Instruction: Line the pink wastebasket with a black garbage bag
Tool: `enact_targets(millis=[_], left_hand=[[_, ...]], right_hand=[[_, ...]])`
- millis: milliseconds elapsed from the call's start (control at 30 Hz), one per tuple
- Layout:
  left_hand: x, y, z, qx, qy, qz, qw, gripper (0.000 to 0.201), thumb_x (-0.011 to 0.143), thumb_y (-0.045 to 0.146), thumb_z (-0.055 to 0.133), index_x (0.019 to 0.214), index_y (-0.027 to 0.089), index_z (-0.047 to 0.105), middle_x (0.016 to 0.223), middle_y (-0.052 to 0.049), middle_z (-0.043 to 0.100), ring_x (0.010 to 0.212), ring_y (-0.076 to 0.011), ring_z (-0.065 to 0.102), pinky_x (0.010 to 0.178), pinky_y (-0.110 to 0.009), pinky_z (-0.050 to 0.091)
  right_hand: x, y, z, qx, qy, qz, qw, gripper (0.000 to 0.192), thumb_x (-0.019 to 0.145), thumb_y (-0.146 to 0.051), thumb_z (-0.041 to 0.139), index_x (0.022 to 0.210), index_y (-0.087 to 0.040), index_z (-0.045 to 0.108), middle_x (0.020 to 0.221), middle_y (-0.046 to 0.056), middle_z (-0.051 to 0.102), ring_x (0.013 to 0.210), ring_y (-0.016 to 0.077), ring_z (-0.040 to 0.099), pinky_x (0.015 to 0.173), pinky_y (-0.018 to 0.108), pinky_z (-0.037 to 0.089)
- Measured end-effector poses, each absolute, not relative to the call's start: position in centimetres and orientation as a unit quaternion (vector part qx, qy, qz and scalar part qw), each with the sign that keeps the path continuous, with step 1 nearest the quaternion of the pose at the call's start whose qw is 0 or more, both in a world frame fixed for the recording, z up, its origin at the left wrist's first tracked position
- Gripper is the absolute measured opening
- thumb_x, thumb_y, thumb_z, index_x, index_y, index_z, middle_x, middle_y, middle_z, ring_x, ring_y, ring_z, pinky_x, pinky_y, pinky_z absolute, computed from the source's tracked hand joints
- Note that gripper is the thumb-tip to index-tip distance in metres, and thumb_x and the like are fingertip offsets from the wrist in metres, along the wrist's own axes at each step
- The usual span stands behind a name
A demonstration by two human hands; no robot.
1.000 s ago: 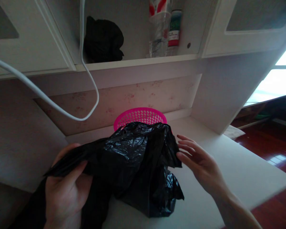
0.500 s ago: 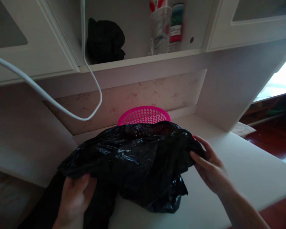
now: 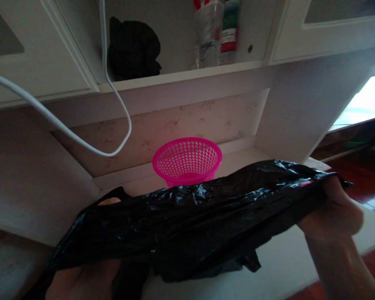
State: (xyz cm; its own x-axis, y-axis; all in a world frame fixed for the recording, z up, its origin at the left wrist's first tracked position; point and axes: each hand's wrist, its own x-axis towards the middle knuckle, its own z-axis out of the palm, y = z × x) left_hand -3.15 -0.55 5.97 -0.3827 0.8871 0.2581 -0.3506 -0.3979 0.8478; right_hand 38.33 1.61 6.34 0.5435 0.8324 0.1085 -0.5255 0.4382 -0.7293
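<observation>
While gripped by both hands, black bag (image 3: 200, 216) before pink basket (image 3: 187, 160).

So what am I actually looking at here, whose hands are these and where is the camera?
There is no machine: a person wears a camera on the head, looking forward and down at their own two bare hands. The left hand and the right hand each grip one end of a black plastic bag, stretched wide between them above a white desk. Behind the bag a pink mesh basket stands on the desk. Above is a shelf with a dark bundle and some bottles. A white cable hangs in a loop at the left.
</observation>
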Motion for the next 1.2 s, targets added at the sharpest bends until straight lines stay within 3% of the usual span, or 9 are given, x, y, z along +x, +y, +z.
enact_targets(millis=[167, 300, 367, 500, 700, 867, 967, 1100, 1200], left_hand=[[-1.6, -0.8, 8.2, 0.345, 0.174, 0.683, 0.62, 0.023, 0.095, 0.043, 0.068, 0.112, 0.034, 0.079, 0.118, 0.0, 0.081, 0.116, -0.0317, 0.075, 0.103, -0.053, 0.061], [1.0, -0.1, 9.6, 0.359, 0.146, 0.624, 0.679, 0.013, 0.096, 0.03, 0.07, 0.084, 0.025, 0.071, 0.071, 0.007, 0.069, 0.066, -0.0145, 0.075, 0.101, -0.049, 0.062], [2.4, 0.5, 9.5, 0.352, 0.129, 0.624, 0.685, 0.017, 0.097, 0.028, 0.069, 0.08, 0.023, 0.067, 0.065, 0.008, 0.06, 0.049, -0.0076, 0.06, 0.079, -0.035, 0.067], [4.2, 1.8, 7.7, 0.307, 0.139, 0.612, 0.715, 0.013, 0.094, 0.033, 0.07, 0.096, 0.02, 0.073, 0.073, 0.003, 0.053, 0.052, -0.0076, 0.046, 0.045, -0.018, 0.047], [3.6, 3.1, 4.4, 0.341, 0.181, 0.546, 0.744, 0.058, 0.075, 0.05, 0.076, 0.121, 0.013, 0.075, 0.092, -0.008, 0.061, 0.075, -0.0168, 0.056, 0.062, -0.029, 0.051], [4.1, 2.8, 3.7, 0.378, 0.303, 0.537, 0.691, 0.064, 0.061, 0.025, 0.096, 0.122, 0.019, 0.077, 0.103, -0.007, 0.073, 0.079, -0.0122, 0.064, 0.075, -0.021, 0.053], [4.8, 2.7, 3.6, 0.309, 0.356, 0.566, 0.676, 0.04, 0.072, 0.039, 0.094, 0.104, 0.021, 0.078, 0.1, -0.007, 0.078, 0.082, -0.0179, 0.074, 0.077, -0.028, 0.06], [5.0, 2.5, 3.9, 0.286, 0.334, 0.608, 0.661, 0.046, 0.086, 0.055, 0.079, 0.126, 0.039, 0.063, 0.092, 0.001, 0.079, 0.074, -0.0237, 0.078, 0.074, -0.051, 0.066], [5.0, 2.6, 4.2, 0.323, 0.299, 0.611, 0.658, 0.034, 0.098, 0.053, 0.064, 0.13, 0.041, 0.06, 0.071, 0.007, 0.068, 0.053, -0.0129, 0.067, 0.065, -0.035, 0.062]], right_hand=[[37.3, 2.1, 5.0, -0.289, -0.154, 0.537, 0.777, 0.021, 0.083, -0.045, 0.08, 0.09, -0.025, 0.076, 0.102, 0.002, 0.08, 0.086, 0.0221, 0.077, 0.076, 0.037, 0.068], [35.2, 2.4, 3.0, -0.316, -0.157, 0.598, 0.719, 0.037, 0.06, -0.038, 0.099, 0.09, -0.03, 0.078, 0.067, -0.004, 0.072, 0.056, 0.0125, 0.067, 0.055, 0.023, 0.062], [34.0, 2.4, 2.5, -0.326, -0.163, 0.618, 0.697, 0.043, 0.057, -0.042, 0.1, 0.093, -0.032, 0.079, 0.073, -0.004, 0.074, 0.062, 0.0126, 0.069, 0.06, 0.023, 0.063], [32.8, 2.0, 2.1, -0.355, -0.218, 0.646, 0.64, 0.053, 0.065, -0.045, 0.096, 0.114, -0.032, 0.08, 0.1, 0.001, 0.078, 0.085, 0.0149, 0.074, 0.074, 0.022, 0.062], [31.7, 2.4, 3.4, -0.343, -0.367, 0.623, 0.6, 0.056, 0.079, -0.04, 0.089, 0.132, -0.032, 0.073, 0.097, 0.001, 0.075, 0.074, 0.0125, 0.07, 0.065, 0.02, 0.058], [30.5, 4.0, 4.4, -0.328, -0.275, 0.633, 0.646, 0.032, 0.076, -0.043, 0.091, 0.102, -0.026, 0.081, 0.083, 0.0, 0.075, 0.068, 0.0131, 0.071, 0.064, 0.023, 0.06], [30.6, 4.6, 2.8, -0.272, -0.253, 0.673, 0.64, 0.035, 0.084, -0.057, 0.079, 0.111, -0.034, 0.078, 0.112, 0.002, 0.079, 0.101, 0.0236, 0.074, 0.091, 0.044, 0.062], [31.1, 3.0, -1.9, -0.201, -0.32, 0.741, 0.555, 0.083, 0.08, -0.083, 0.066, 0.149, -0.038, 0.056, 0.162, 0.01, 0.049, 0.15, 0.0343, 0.045, 0.115, 0.061, 0.042], [31.6, 0.6, -4.8, -0.202, -0.356, 0.77, 0.49, 0.098, 0.074, -0.089, 0.065, 0.154, -0.036, 0.05, 0.17, 0.012, 0.037, 0.156, 0.0344, 0.035, 0.12, 0.059, 0.034]])
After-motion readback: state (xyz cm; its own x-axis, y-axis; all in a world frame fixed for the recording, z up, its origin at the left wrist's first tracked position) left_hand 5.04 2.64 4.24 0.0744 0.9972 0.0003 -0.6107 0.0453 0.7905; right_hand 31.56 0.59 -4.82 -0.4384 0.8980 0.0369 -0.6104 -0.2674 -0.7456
